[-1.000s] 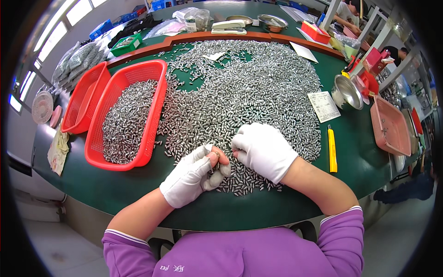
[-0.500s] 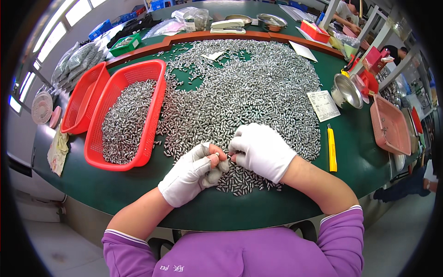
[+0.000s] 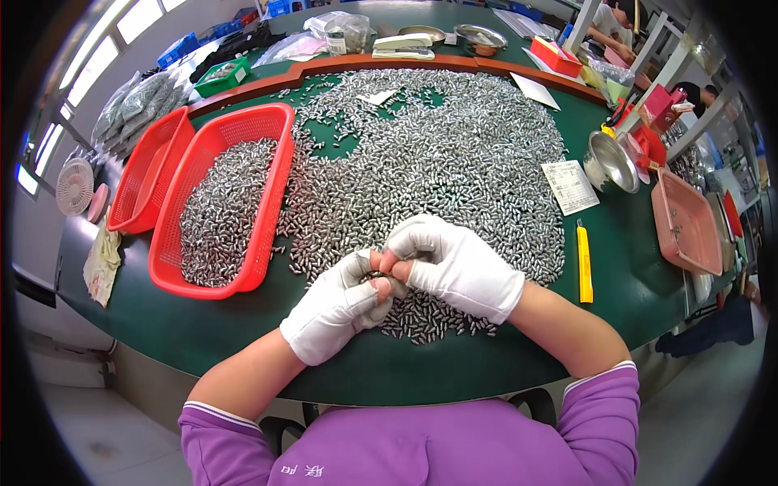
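Two gloved hands, left hand (image 3: 339, 306) and right hand (image 3: 454, 266), pinch small parts (image 3: 454, 154) together; one could slip into the pile unsorted.

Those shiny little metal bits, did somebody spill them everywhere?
It looks that way: the small metal pieces lie loose in a wide heap on the green table. Only some sit in the red basket. Nothing looks broken.
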`<act>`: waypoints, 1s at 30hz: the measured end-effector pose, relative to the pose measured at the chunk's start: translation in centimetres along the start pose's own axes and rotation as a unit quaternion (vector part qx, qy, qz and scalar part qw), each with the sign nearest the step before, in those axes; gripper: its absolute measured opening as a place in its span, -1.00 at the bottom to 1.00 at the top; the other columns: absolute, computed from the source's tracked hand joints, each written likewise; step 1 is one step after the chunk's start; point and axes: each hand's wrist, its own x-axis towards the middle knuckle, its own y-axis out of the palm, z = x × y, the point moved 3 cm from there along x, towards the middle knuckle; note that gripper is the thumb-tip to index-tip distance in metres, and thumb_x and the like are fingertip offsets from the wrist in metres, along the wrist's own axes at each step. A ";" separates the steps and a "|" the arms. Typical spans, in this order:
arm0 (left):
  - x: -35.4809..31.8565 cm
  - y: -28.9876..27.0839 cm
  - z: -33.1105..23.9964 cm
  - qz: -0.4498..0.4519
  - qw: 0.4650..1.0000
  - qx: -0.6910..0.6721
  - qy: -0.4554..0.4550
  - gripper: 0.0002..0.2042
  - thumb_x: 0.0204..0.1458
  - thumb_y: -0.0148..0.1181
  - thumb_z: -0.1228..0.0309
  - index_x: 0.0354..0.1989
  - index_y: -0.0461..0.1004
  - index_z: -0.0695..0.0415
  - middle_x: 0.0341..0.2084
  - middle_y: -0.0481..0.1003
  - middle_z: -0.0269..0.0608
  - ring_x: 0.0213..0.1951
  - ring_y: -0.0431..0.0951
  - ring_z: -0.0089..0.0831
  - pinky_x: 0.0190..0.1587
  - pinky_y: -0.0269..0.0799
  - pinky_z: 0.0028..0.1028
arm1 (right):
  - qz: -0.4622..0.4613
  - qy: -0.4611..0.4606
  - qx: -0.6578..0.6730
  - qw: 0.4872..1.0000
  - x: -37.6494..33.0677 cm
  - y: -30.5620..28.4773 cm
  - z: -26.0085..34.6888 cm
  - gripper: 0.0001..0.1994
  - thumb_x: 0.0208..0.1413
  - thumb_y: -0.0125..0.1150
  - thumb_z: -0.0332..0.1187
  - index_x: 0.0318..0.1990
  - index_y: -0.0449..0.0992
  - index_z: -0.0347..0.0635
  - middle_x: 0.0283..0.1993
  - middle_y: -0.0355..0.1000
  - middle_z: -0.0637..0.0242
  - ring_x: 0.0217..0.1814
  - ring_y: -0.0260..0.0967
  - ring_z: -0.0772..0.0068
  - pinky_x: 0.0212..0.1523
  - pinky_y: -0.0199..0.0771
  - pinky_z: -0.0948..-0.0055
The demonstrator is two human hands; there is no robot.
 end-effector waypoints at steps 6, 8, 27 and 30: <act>0.0 -0.4 -0.1 -0.029 0.999 0.038 -0.008 -0.80 0.15 0.22 0.33 -0.15 0.37 0.05 -0.33 0.48 -0.35 -0.47 0.32 -0.69 -0.42 0.22 -0.70 | -0.078 -0.087 -0.319 0.940 0.2 -1.0 0.2 -0.79 -0.03 0.27 -0.44 -0.19 0.59 -0.12 -0.21 0.46 0.23 -0.15 0.45 0.16 -0.08 0.47 0.34; 0.1 -0.4 -0.1 -0.036 0.998 0.045 0.002 -0.83 0.16 0.21 0.31 -0.18 0.40 0.05 -0.36 0.48 -0.36 -0.52 0.28 -0.69 -0.45 0.16 -0.70 | -0.036 -0.069 -0.391 0.917 0.1 -1.2 -0.6 -0.81 -0.03 0.26 -0.41 -0.21 0.59 -0.10 -0.22 0.46 0.24 -0.16 0.44 0.16 -0.10 0.47 0.30; 0.1 -0.5 -0.1 -0.006 0.999 0.037 0.011 -0.80 0.22 0.10 0.25 -0.14 0.40 0.10 -0.34 0.45 -0.37 -0.47 0.30 -0.67 -0.43 0.19 -0.68 | 0.035 -0.047 -0.517 0.854 -0.6 -0.5 -0.4 -0.92 -0.04 0.22 -0.32 -0.46 0.49 -0.05 -0.42 0.38 0.29 -0.30 0.42 0.17 -0.29 0.43 0.20; 0.1 -0.6 -0.1 0.002 1.000 0.024 0.009 -0.81 0.21 0.12 0.27 -0.14 0.40 0.10 -0.33 0.45 -0.37 -0.45 0.33 -0.67 -0.40 0.24 -0.68 | 0.044 -0.025 -0.552 0.833 -0.3 -0.5 -0.3 -0.92 -0.01 0.21 -0.30 -0.45 0.49 -0.05 -0.41 0.39 0.29 -0.29 0.42 0.17 -0.28 0.43 0.21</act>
